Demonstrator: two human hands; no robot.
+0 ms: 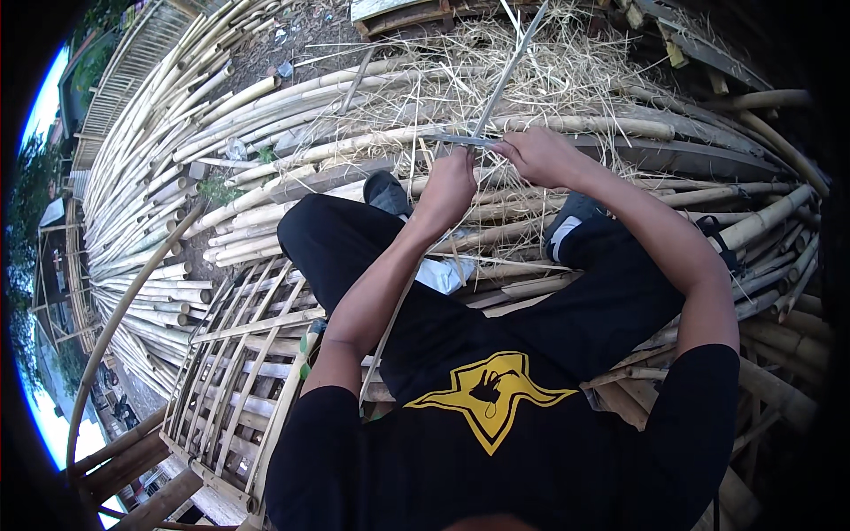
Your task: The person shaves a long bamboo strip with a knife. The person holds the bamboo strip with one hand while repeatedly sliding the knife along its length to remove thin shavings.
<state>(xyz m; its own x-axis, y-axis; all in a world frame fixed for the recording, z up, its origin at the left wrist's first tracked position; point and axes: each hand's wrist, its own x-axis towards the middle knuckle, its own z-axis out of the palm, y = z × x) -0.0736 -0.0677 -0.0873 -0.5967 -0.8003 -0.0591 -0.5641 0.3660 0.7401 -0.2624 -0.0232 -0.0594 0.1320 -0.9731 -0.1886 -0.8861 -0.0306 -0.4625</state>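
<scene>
My right hand is closed around what looks like the handle of a knife, and the flat grey blade points left, just above my left hand. A long, thin bamboo strip runs away from the hands toward the far edge. My left hand is a fist closed on the near part of this strip, right beside the blade. A thin length of it trails down along my left forearm. Blade and strip cross between the two hands; the exact contact is too small to tell.
Long bamboo poles lie in rows beneath and ahead of me, strewn with pale shavings. A slatted bamboo frame stands at the left. A bent pole arches near it. A white plastic scrap lies between my legs.
</scene>
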